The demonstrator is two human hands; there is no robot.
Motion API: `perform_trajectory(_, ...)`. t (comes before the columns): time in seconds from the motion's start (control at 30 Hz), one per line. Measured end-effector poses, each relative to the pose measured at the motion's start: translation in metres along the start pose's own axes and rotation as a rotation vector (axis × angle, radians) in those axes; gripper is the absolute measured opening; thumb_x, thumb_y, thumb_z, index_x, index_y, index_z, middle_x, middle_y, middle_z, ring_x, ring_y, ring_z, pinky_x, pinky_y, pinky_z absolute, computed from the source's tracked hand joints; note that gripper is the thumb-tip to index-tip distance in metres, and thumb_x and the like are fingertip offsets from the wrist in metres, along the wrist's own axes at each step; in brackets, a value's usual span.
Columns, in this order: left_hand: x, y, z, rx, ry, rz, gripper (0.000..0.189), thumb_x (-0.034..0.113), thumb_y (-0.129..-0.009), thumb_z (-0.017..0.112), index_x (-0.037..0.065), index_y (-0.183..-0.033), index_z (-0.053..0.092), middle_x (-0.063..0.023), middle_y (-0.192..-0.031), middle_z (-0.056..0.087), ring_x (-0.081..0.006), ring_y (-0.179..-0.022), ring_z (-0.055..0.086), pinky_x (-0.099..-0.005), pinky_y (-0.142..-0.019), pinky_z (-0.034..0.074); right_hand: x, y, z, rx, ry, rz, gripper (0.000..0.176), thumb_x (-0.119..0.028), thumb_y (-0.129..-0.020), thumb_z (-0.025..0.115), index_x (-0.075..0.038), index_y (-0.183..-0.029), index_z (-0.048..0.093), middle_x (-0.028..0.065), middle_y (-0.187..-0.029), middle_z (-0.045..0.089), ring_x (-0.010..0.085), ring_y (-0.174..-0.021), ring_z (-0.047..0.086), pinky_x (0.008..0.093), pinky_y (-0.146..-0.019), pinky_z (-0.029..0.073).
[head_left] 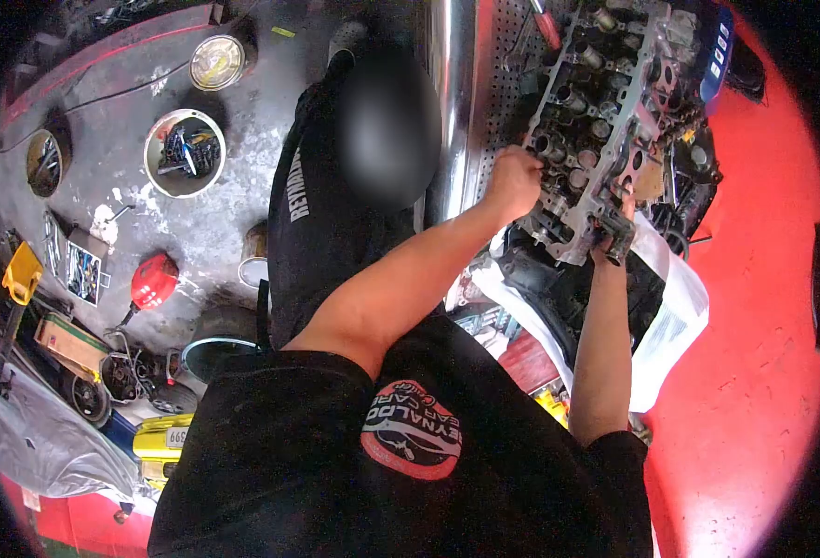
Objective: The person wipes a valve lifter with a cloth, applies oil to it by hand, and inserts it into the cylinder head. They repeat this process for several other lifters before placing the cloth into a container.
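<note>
Grey cast metal, greasy and full of valve bores: the cylinder head (605,102) lies on the perforated steel tabletop (498,84). It looks heavy, rigid and slick, best gripped by its solid outer edges and ends, not by its small fittings. The left hand (512,181) is clenched on its near edge; the right hand (614,219) has its fingers wrapped round a dark tool (617,237) at the lower corner. Papers (680,316) lie beneath — a co-worker (317,205) in black stands alongside.
</note>
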State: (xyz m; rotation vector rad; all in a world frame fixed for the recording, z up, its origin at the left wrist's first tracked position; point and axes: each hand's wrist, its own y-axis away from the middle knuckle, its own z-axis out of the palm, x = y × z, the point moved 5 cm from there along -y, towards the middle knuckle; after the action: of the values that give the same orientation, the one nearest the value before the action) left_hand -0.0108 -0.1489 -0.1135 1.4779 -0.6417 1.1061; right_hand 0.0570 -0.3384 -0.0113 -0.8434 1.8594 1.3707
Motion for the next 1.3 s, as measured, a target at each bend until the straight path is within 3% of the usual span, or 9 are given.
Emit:
perform_trajectory(0.23, -0.014, -0.021, 0.008, -0.176, 0.025, -0.094, 0.022, 0.004, -0.074, 0.052, -0.002, -0.087, 0.069, -0.0251, -0.097, 0.063, -0.0411, -0.095, 0.060, -0.0407, -0.084, 0.049, -0.009, 0.008, 0.016, 0.001, -0.002, 0.001, 0.040, -0.043, -0.094, 0.053, -0.013, -0.121, 0.052, 0.0030, -0.093, 0.064, 0.0123, -0.060, 0.061, 0.0254, -0.047, 0.051)
perform_trajectory(0.33, 0.008, -0.019, 0.005, -0.305, -0.280, 0.098, 0.021, 0.009, -0.073, 0.054, 0.002, -0.081, 0.071, -0.0227, -0.099, 0.063, -0.0380, -0.105, 0.054, -0.0406, -0.092, 0.044, -0.004, -0.004, 0.001, -0.096, 0.043, 0.049, 0.040, -0.044, -0.093, 0.054, -0.012, -0.118, 0.053, 0.0040, -0.092, 0.064, 0.0128, -0.054, 0.059, 0.0269, -0.045, 0.052)
perform_trajectory(0.43, 0.002, -0.024, 0.002, -0.223, -0.092, -0.157, 0.025, 0.008, -0.071, 0.052, 0.001, -0.086, 0.072, -0.0245, -0.096, 0.063, -0.0403, -0.102, 0.055, -0.0428, -0.093, 0.044, -0.005, 0.001, 0.012, -0.068, 0.019, 0.117, 0.041, -0.046, -0.094, 0.051, -0.011, -0.117, 0.054, 0.0048, -0.092, 0.064, 0.0132, -0.055, 0.061, 0.0276, -0.046, 0.053)
perform_trajectory(0.47, -0.004, -0.030, 0.010, -0.405, -0.125, -0.050, 0.028, 0.008, -0.071, 0.051, 0.002, -0.089, 0.071, -0.0263, -0.094, 0.063, -0.0418, -0.099, 0.057, -0.0449, -0.091, 0.046, -0.008, 0.007, 0.019, -0.059, 0.014, 0.069, 0.042, -0.046, -0.095, 0.051, -0.011, -0.117, 0.053, 0.0049, -0.093, 0.064, 0.0134, -0.057, 0.061, 0.0277, -0.047, 0.053)
perform_trajectory(0.6, 0.002, -0.017, -0.002, -0.180, -0.104, 0.098, 0.027, 0.004, -0.076, 0.047, -0.002, -0.093, 0.068, -0.0276, -0.087, 0.064, -0.0426, -0.089, 0.062, -0.0442, -0.082, 0.049, -0.007, 0.000, 0.002, -0.064, 0.091, 0.022, 0.043, -0.046, -0.095, 0.049, -0.011, -0.119, 0.053, 0.0058, -0.097, 0.063, 0.0162, -0.065, 0.064, 0.0281, -0.050, 0.055)
perform_trajectory(0.7, 0.004, -0.012, -0.011, -0.219, 0.039, -0.052, 0.029, 0.003, -0.075, 0.049, -0.001, -0.097, 0.068, -0.0262, -0.096, 0.064, -0.0418, -0.091, 0.061, -0.0434, -0.083, 0.049, 0.002, -0.015, -0.014, -0.093, 0.101, 0.098, 0.043, -0.046, -0.095, 0.050, -0.010, -0.120, 0.052, 0.0050, -0.095, 0.063, 0.0158, -0.065, 0.063, 0.0275, -0.049, 0.054)
perform_trajectory(0.87, -0.002, -0.007, -0.004, -0.098, -0.040, 0.097, 0.029, 0.003, -0.076, 0.051, -0.002, -0.098, 0.069, -0.0230, -0.100, 0.064, -0.0395, -0.096, 0.058, -0.0413, -0.088, 0.047, -0.004, -0.008, -0.001, -0.037, 0.113, 0.043, 0.041, -0.035, -0.087, 0.058, -0.012, -0.121, 0.053, 0.0015, -0.097, 0.063, 0.0088, -0.064, 0.062, 0.0227, -0.046, 0.052)
perform_trajectory(1.13, 0.000, -0.011, 0.008, -0.197, -0.204, 0.314, 0.027, 0.006, -0.073, 0.054, -0.005, -0.093, 0.068, -0.0241, -0.101, 0.063, -0.0386, -0.100, 0.056, -0.0422, -0.092, 0.044, 0.008, -0.017, -0.014, -0.065, 0.109, 0.197, 0.055, -0.058, -0.087, 0.057, -0.008, -0.111, 0.057, 0.0056, -0.082, 0.063, 0.0168, -0.055, 0.060, 0.0283, -0.045, 0.049)
perform_trajectory(1.3, 0.014, -0.001, 0.000, -0.073, -0.101, 0.146, 0.032, 0.008, -0.073, 0.053, -0.006, -0.099, 0.066, -0.0258, -0.098, 0.062, -0.0418, -0.098, 0.055, -0.0441, -0.090, 0.044, 0.013, -0.023, -0.013, -0.070, 0.060, 0.322, 0.050, -0.052, -0.085, 0.060, -0.006, -0.105, 0.062, 0.0050, -0.079, 0.061, 0.0172, -0.053, 0.057, 0.0292, -0.044, 0.046)
